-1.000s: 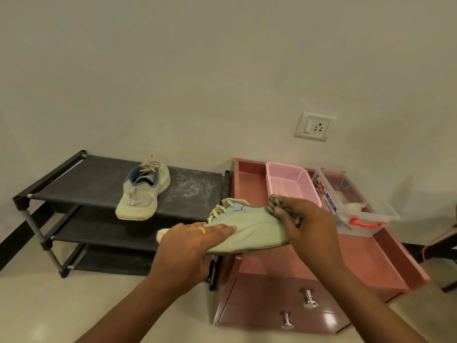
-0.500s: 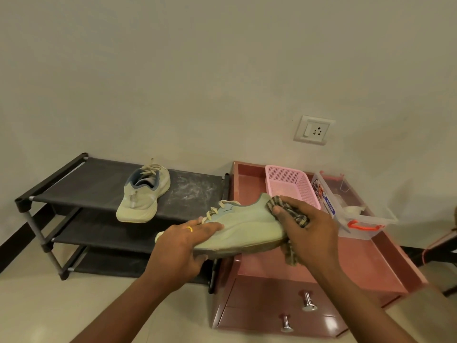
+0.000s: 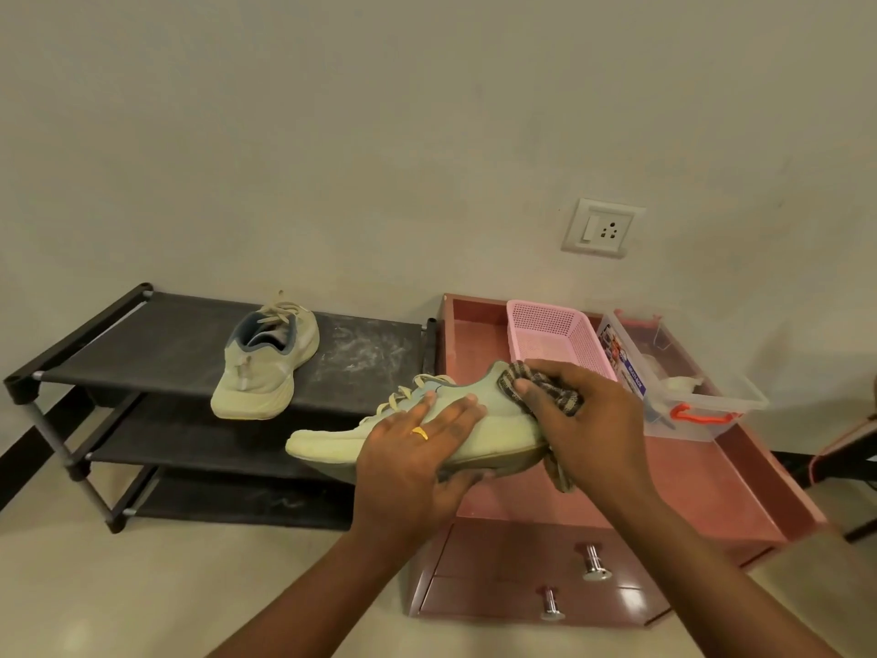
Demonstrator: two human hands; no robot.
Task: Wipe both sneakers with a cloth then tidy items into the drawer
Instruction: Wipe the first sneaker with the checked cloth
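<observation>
Two hands worked on one pale green knit sneaker [image 3: 493, 420], held in the air over the gap between a black three-tier fabric shoe rack [image 3: 142, 349] and a reddish-brown drawer chest [image 3: 712, 482]. A second earlier the shoe's toe was mostly hidden behind the left hand [image 3: 417, 448]; now it stuck out clearly to the left. That hand, wearing a gold ring [image 3: 420, 433], gripped the shoe with fingers laid almost straight across the upper and the thumb tucked under the sole. The right hand [image 3: 593, 420] had slid from the top of the collar down around the heel, its fingers curled about a striped brown-and-grey cloth [image 3: 545, 387] pressed against the heel, a loose end hanging below. The second pale green sneaker [image 3: 265, 368] had stayed on the rack's dusty top shelf. On the chest's rimmed top stood a pink perforated plastic basket [image 3: 555, 334] and a clear plastic box [image 3: 712, 410]; the white print on the box's blue label [image 3: 633, 377] was too small to read.
</observation>
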